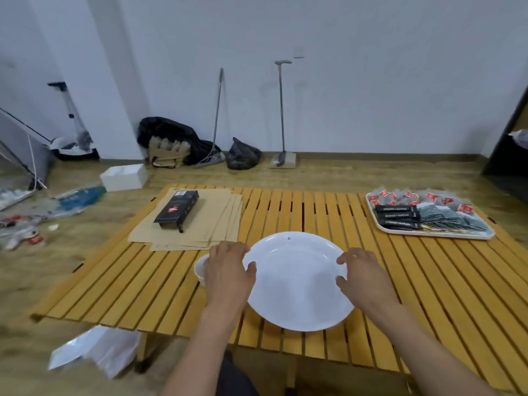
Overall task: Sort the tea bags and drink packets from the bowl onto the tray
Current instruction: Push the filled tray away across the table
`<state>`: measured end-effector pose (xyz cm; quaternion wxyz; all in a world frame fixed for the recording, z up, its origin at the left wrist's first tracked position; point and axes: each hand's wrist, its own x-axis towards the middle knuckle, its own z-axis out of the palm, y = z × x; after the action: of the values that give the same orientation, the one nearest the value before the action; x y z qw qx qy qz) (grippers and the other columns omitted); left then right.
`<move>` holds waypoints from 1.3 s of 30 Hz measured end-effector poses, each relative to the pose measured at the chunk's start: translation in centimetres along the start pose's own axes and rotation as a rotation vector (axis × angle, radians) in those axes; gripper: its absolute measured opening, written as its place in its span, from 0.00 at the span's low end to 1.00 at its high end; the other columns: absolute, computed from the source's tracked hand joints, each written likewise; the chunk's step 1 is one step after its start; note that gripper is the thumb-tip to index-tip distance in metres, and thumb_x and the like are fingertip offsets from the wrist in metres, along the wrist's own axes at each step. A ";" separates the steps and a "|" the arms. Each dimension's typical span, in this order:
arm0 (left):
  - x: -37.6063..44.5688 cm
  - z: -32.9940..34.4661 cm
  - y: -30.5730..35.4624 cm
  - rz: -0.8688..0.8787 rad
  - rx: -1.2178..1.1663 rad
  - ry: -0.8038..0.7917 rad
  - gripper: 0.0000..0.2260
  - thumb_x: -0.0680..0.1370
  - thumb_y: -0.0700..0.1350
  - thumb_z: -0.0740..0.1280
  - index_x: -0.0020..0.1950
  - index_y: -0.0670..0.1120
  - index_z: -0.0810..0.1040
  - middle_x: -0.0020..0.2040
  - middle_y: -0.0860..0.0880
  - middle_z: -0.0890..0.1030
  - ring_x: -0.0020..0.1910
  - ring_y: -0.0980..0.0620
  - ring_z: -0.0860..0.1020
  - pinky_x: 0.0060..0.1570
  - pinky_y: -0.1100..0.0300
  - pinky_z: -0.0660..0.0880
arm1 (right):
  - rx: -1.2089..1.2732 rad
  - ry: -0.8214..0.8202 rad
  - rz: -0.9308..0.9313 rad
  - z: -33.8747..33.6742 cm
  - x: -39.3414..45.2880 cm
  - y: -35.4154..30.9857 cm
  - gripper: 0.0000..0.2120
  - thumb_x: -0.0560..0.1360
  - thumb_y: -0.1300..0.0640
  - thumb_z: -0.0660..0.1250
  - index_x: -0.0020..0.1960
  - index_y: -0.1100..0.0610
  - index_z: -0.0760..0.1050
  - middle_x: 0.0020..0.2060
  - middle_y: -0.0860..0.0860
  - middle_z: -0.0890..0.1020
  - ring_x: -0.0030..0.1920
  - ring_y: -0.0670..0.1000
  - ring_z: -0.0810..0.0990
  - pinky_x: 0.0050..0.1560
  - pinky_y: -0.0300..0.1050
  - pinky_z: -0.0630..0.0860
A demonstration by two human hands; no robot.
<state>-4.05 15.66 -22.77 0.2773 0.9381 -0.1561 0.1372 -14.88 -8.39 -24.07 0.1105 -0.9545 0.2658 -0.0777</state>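
A wide white bowl sits empty at the near middle of the slatted wooden table. My left hand grips its left rim and my right hand grips its right rim. At the far right stands a white tray holding red-tagged tea bags, black drink packets and grey packets, each kind grouped together.
A small white cup peeks out behind my left hand. A black box lies on brown paper sheets at the far left. White bags lie on the floor near the table's front left corner.
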 end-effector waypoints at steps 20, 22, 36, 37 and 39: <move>7.3 2.7 3.6 -0.040 -0.272 -0.206 0.36 0.66 0.49 0.81 0.71 0.51 0.72 0.65 0.50 0.76 0.53 0.52 0.75 0.49 0.57 0.73 | 0.204 -0.108 0.056 -0.9 0.7 1.1 0.25 0.74 0.45 0.73 0.69 0.46 0.72 0.63 0.47 0.76 0.43 0.45 0.79 0.38 0.41 0.76; 8.3 4.7 6.6 0.052 -0.330 -0.310 0.37 0.65 0.49 0.82 0.71 0.52 0.72 0.64 0.52 0.77 0.55 0.52 0.76 0.48 0.56 0.76 | 0.337 -0.010 0.055 -0.9 2.1 1.7 0.25 0.75 0.46 0.73 0.70 0.47 0.72 0.62 0.47 0.79 0.48 0.45 0.81 0.46 0.44 0.80; 17.3 21.5 21.3 0.313 -0.342 -0.489 0.39 0.64 0.49 0.83 0.71 0.47 0.72 0.64 0.47 0.79 0.60 0.47 0.78 0.53 0.56 0.76 | 0.606 0.266 0.205 1.5 20.9 12.3 0.05 0.74 0.63 0.74 0.46 0.54 0.86 0.41 0.49 0.87 0.42 0.48 0.83 0.48 0.42 0.79; 17.7 22.3 21.7 0.310 -0.346 -0.485 0.39 0.64 0.49 0.83 0.71 0.47 0.72 0.64 0.47 0.79 0.61 0.47 0.78 0.52 0.57 0.74 | 0.563 0.270 0.199 1.6 21.7 12.8 0.05 0.74 0.63 0.73 0.48 0.55 0.86 0.42 0.49 0.87 0.43 0.48 0.83 0.47 0.40 0.76; 18.2 23.7 22.0 0.313 -0.357 -0.482 0.39 0.64 0.49 0.83 0.72 0.46 0.72 0.67 0.46 0.78 0.64 0.47 0.77 0.54 0.57 0.75 | 0.493 0.271 0.178 1.8 22.8 13.5 0.06 0.75 0.62 0.73 0.48 0.55 0.86 0.42 0.50 0.87 0.44 0.48 0.83 0.48 0.42 0.78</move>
<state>8.56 -19.19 -25.19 0.3677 0.8450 -0.3806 -0.0771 -1.83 -31.29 -27.17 0.3089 -0.8528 0.3340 -0.2565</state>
